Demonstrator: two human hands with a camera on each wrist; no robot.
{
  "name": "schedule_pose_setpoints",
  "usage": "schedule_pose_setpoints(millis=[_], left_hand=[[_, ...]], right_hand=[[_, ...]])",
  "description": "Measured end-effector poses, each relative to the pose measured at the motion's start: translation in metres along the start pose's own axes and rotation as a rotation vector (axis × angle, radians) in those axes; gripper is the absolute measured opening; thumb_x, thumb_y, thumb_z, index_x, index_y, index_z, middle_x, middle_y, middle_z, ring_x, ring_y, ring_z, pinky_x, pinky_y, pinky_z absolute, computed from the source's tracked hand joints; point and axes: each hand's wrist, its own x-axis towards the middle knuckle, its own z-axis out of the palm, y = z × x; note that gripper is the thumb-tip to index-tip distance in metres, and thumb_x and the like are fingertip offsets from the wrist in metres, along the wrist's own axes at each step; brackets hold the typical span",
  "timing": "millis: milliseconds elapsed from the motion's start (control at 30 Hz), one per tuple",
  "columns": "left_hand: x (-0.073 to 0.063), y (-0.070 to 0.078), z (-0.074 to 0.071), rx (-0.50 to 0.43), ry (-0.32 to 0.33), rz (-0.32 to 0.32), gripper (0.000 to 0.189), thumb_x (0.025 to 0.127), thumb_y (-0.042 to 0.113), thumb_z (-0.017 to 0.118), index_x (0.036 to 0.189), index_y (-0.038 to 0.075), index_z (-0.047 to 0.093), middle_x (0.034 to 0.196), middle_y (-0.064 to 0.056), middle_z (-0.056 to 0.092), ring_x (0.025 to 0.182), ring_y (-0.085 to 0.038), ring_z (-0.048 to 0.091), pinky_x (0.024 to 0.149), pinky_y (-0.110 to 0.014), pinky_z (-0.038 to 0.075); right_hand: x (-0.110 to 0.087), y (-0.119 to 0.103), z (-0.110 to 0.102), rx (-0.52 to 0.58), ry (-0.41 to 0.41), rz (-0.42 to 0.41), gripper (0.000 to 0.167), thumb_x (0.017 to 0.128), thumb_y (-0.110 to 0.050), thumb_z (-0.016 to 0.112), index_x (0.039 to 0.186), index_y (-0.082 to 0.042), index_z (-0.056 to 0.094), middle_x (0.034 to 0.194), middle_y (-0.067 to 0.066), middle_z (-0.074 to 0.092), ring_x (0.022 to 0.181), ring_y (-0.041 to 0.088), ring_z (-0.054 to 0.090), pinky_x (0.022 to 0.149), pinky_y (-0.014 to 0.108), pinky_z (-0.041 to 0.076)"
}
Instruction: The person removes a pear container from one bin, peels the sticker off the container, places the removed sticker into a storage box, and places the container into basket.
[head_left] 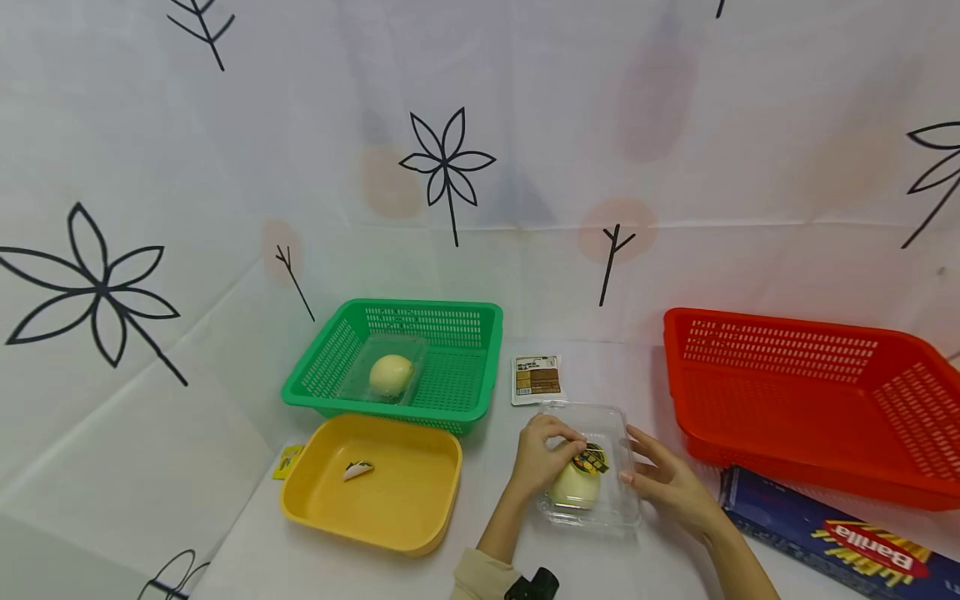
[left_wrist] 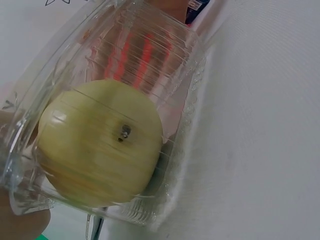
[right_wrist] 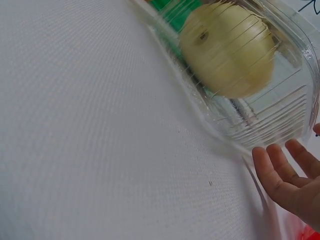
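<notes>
Head view. I find the clear plastic box (head_left: 617,508) on the tabletop (head_left: 483,492), between the two hands, its longer side appearing to run away from the person. The left hand (head_left: 542,457) reaches over the box's left side; its thumb and forefinger come close together at the dark label (head_left: 590,460), though I cannot tell whether they pinch it. The right hand (head_left: 675,492) stands at the opposite side wall, fingers extended and spread, clasping nothing. The governing relation: the label lies immediately at the left fingertips, across the box from the right hand, so the left is the nearer. The pale round fruit (head_left: 576,492) sits inside, just nearer the person than the left fingertips. Beyond the left hand lies a flat packet (head_left: 537,380); to its left, a yellow tub (head_left: 375,512). A blue pasta box (head_left: 840,533) lies right of the right hand.

Left wrist view. The fruit shows through the ribbed plastic, dark blemish towards the camera. Only parts of the left hand appear at the edge; its hold is not determinable here.

Right wrist view. The right fingertips are at the box's near end, contact unconfirmed.
</notes>
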Motion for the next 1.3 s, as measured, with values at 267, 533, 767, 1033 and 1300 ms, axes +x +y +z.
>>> schedule_pose_setpoints(millis=[267, 533, 767, 1033, 1300], left_hand=[[0.001, -0.003, 0.000, 0.019, -0.020, 0.028, 0.017, 0.074, 0.009, 0.077, 0.088, 0.001, 0.075, 0.074, -0.006, 0.068, 0.079, -0.014, 0.059, 0.098, -0.033, 0.039], [0.001, 0.007, -0.002, 0.111, -0.041, 0.007, 0.006, 0.073, 0.009, 0.076, 0.076, 0.004, 0.075, 0.076, -0.004, 0.068, 0.080, -0.009, 0.056, 0.094, -0.030, 0.039], [0.000, 0.003, -0.002, 0.107, -0.055, 0.015, 0.007, 0.073, 0.010, 0.077, 0.075, 0.003, 0.074, 0.076, -0.005, 0.067, 0.081, -0.010, 0.055, 0.089, -0.026, 0.040], [0.000, 0.000, -0.003, 0.061, -0.075, 0.000, 0.010, 0.075, 0.011, 0.075, 0.075, 0.002, 0.072, 0.078, -0.006, 0.066, 0.085, -0.010, 0.053, 0.091, -0.026, 0.037], [-0.001, -0.005, -0.003, -0.062, -0.083, -0.036, 0.011, 0.076, 0.006, 0.074, 0.073, -0.002, 0.068, 0.079, -0.011, 0.065, 0.086, -0.013, 0.055, 0.110, -0.041, 0.025]], right_hand=[[0.000, 0.000, 0.001, 0.013, 0.001, 0.012, 0.072, 0.086, -0.006, 0.062, 0.146, 0.003, 0.023, 0.140, 0.038, 0.028, 0.117, 0.055, 0.043, 0.077, 0.026, 0.051], [-0.001, -0.002, 0.002, 0.022, 0.005, 0.035, 0.073, 0.086, -0.008, 0.062, 0.147, 0.001, 0.022, 0.141, 0.037, 0.027, 0.117, 0.054, 0.043, 0.080, 0.031, 0.051], [-0.002, -0.003, 0.003, 0.014, 0.018, 0.044, 0.074, 0.086, -0.009, 0.063, 0.147, 0.001, 0.022, 0.141, 0.036, 0.028, 0.117, 0.053, 0.043, 0.080, 0.031, 0.052], [-0.002, -0.004, 0.003, 0.032, 0.009, 0.023, 0.073, 0.087, -0.007, 0.062, 0.146, 0.002, 0.021, 0.140, 0.037, 0.027, 0.118, 0.055, 0.041, 0.078, 0.027, 0.051], [0.000, -0.003, 0.002, 0.025, 0.007, 0.027, 0.073, 0.087, -0.007, 0.062, 0.147, 0.002, 0.021, 0.141, 0.037, 0.027, 0.117, 0.052, 0.043, 0.079, 0.028, 0.051]])
